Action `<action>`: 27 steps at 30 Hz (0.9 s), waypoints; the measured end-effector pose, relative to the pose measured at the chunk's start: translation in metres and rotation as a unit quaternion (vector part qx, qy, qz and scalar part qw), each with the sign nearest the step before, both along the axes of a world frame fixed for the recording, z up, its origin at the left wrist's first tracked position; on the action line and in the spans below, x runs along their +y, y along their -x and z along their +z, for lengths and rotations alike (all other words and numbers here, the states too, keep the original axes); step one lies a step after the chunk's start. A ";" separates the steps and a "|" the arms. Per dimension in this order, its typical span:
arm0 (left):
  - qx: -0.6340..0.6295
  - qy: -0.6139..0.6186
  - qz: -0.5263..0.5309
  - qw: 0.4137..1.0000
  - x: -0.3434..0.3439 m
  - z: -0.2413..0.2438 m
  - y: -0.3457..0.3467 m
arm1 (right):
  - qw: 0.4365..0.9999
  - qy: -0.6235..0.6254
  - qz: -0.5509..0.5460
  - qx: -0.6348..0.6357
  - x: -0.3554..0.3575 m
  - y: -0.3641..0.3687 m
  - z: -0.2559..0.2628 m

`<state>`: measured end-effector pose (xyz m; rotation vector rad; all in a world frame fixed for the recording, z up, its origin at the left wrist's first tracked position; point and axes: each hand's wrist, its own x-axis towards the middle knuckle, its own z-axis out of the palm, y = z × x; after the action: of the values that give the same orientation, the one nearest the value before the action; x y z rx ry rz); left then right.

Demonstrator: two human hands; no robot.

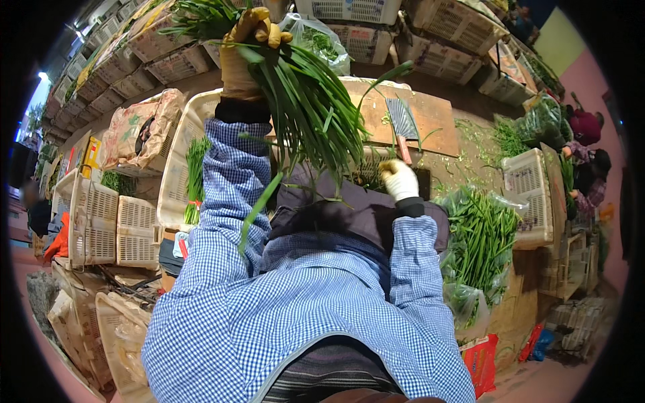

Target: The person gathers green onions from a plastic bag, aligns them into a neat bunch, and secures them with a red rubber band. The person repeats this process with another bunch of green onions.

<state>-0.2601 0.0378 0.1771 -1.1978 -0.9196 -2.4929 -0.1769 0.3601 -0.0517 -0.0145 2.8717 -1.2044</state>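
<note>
My left hand (248, 43), in a yellowed work glove, is raised and shut around a large bunch of green leafy stalks, probably garlic chives (312, 106). The long leaves hang down and to the right over my lap. My right hand (399, 179), in a paler glove, is low beside my lap with its fingers curled; whether anything is in them is hidden. Just above it is the reddish handle of a broad-bladed knife (401, 120), which lies on a wooden board (433, 123).
A plastic bag of chives (481, 242) lies to my right. A white crate (176, 166) on my left holds a tied bundle (195, 176). Stacked crates (443, 32) line the back. At far right, a co-worker (587, 166) handles greens by another crate (526, 196).
</note>
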 end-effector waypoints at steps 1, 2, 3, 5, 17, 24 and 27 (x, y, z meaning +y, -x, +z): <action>0.003 -0.005 0.022 1.000 0.007 0.006 -0.003 | 0.988 0.148 -0.010 0.050 0.000 -0.003 0.017; -0.123 0.007 0.080 0.989 0.006 0.013 -0.013 | 0.963 0.253 0.003 0.093 0.000 -0.005 0.037; -0.124 0.002 0.091 0.988 0.008 0.013 -0.016 | 0.941 0.312 0.031 0.129 -0.008 -0.008 0.063; -0.128 -0.011 0.105 0.986 0.015 0.009 -0.012 | 0.931 0.307 0.078 0.182 -0.036 -0.024 0.134; -0.196 0.002 0.094 0.976 -0.001 0.014 0.013 | 0.792 0.556 0.248 0.049 -0.028 0.003 0.083; -0.163 -0.002 0.123 0.979 0.005 0.027 0.013 | 0.957 0.227 0.147 -0.110 0.011 -0.028 0.022; -0.141 -0.011 0.149 0.979 -0.001 0.026 0.006 | 0.955 0.288 0.060 0.042 0.000 -0.020 0.034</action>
<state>-0.2660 0.0372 0.2032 -0.6494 -1.0466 -2.4510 -0.1569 0.3598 -0.0173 -0.2504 2.4229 -1.9954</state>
